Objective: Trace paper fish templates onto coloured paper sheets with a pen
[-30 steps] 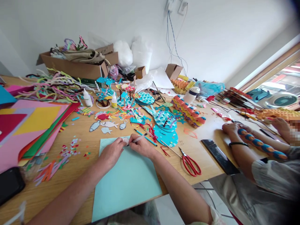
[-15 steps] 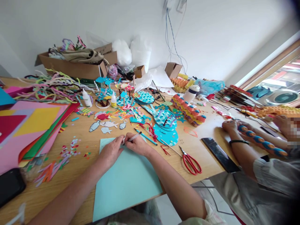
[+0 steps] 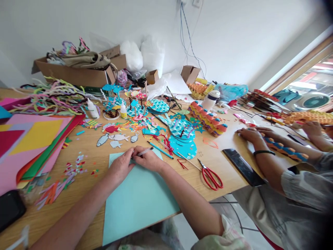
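Observation:
A light-blue sheet of paper (image 3: pixel 137 208) lies in front of me at the table's edge. Over its far end, my right hand (image 3: pixel 149 160) grips a pen (image 3: pixel 146 151) with a pale barrel and a dark end, which points up to the right. Close against it is my left hand (image 3: pixel 121 166), fingers bent and pressed together at the pen's other end. Whatever the left fingers pinch is hidden. Just beyond both hands are fish cut-outs (image 3: pixel 120 138) in grey and white, and to their right a blue pencil (image 3: pixel 160 150).
Red-handled scissors (image 3: pixel 210 177) and a black phone (image 3: pixel 243 167) lie to the right. Coloured paper sheets (image 3: pixel 39 139) are stacked left, near paper scraps (image 3: pixel 56 189). Glue bottles (image 3: pixel 93 108) stand farther back. A co-worker's hands (image 3: pixel 251 135) rest by an orange-and-blue strip (image 3: pixel 286 150).
My hands stay together over the sheet, and the pen has tipped slightly flatter. The co-worker's hands have shifted left along the orange-and-blue strip. My view has turned a little.

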The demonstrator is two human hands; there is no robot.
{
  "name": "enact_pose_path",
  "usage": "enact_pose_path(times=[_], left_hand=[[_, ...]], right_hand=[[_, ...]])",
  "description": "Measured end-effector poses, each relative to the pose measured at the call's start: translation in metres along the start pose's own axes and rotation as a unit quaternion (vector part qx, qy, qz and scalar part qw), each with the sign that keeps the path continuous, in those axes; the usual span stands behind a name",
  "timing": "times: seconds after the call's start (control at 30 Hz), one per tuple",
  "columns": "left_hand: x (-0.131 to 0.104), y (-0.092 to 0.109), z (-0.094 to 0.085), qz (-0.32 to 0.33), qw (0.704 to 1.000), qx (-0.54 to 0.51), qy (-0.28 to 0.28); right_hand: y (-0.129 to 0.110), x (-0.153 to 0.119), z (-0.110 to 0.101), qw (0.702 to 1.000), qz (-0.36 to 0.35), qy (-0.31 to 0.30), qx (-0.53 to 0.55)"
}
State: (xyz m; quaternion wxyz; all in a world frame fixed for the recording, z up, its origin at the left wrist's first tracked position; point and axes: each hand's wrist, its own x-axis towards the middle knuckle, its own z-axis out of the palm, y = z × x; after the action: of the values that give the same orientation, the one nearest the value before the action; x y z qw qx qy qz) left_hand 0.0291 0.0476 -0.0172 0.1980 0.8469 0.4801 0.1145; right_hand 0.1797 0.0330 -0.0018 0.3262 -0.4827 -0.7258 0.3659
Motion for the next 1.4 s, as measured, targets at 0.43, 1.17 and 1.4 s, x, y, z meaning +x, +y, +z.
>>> enact_pose_path(times=[0.43,1.17,1.4], left_hand=[[-0.004,0.008,-0.008,0.008,0.998,-0.065,-0.011],[-0.028,0.030,-0.008,0.058,0.997,0.042,-0.028],[-0.049,0.059,0.000,0.013,0.990,0.120,-0.072]], right_hand=[[-0.007,-0.025,-0.033,0.994,0.013,0.043,0.104],[0.005,-0.009,-0.021,0.974,-0.049,0.028,-0.218],[0.005,-0.009,-0.024,0.972,-0.049,0.011,-0.229]])
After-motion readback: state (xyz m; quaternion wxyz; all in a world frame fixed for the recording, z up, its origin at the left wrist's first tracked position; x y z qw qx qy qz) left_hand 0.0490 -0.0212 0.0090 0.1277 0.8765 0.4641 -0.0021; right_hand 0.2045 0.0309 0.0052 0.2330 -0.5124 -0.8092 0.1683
